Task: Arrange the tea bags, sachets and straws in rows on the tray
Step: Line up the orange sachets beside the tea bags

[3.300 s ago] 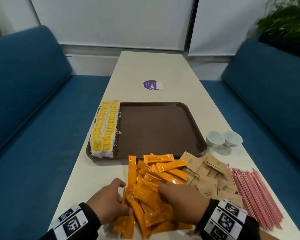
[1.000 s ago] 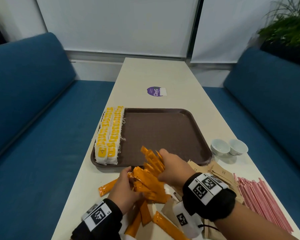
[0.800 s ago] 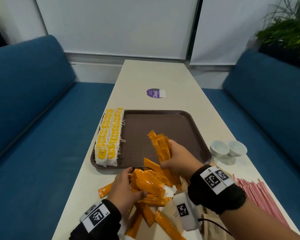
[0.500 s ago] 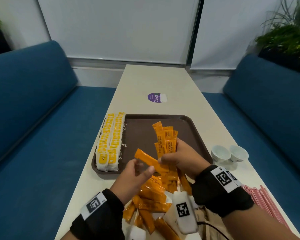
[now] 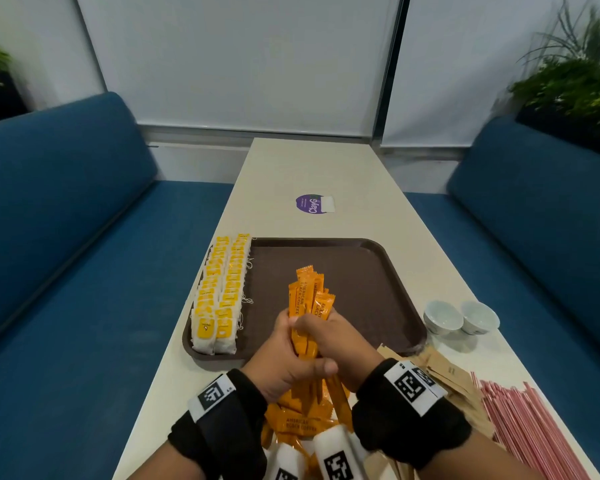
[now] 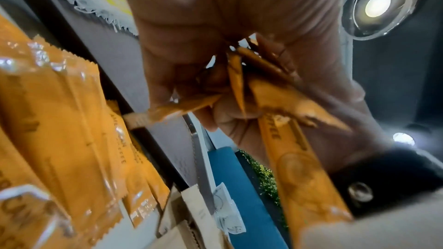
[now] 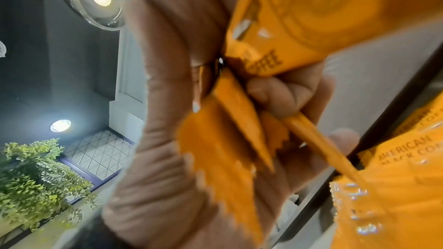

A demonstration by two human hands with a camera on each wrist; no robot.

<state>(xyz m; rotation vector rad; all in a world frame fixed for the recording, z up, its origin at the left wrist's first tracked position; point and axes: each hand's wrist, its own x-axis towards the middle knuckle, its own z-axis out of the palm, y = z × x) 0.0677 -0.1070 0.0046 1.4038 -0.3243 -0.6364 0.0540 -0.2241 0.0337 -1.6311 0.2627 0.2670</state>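
Observation:
Both hands clasp one bundle of orange coffee sachets (image 5: pixel 309 306), held upright over the near edge of the brown tray (image 5: pixel 368 268). My left hand (image 5: pixel 284 355) wraps its lower part and my right hand (image 5: pixel 336 341) grips from the right. In the left wrist view my left hand (image 6: pixel 203 67) curls round the sachets (image 6: pixel 237 82). In the right wrist view my right hand (image 7: pixel 172 101) does the same on the sachets (image 7: pixel 239 120). Two rows of yellow tea bags (image 5: pixel 222 292) fill the tray's left side. Loose orange sachets (image 5: pixel 298 422) lie under my wrists.
Brown paper sachets (image 5: pixel 444 370) and a spread of pink straws (image 5: pixel 534 431) lie on the table at the near right. Two small white cups (image 5: pixel 461 317) stand right of the tray. A purple sticker (image 5: pixel 312 203) lies beyond it. Blue sofas (image 5: pixel 66 271) flank the table.
My right hand lifted a bunch of orange sachets from the pile and stood it upright. My left hand brought one more sachet to it and now clasps the bundle too.

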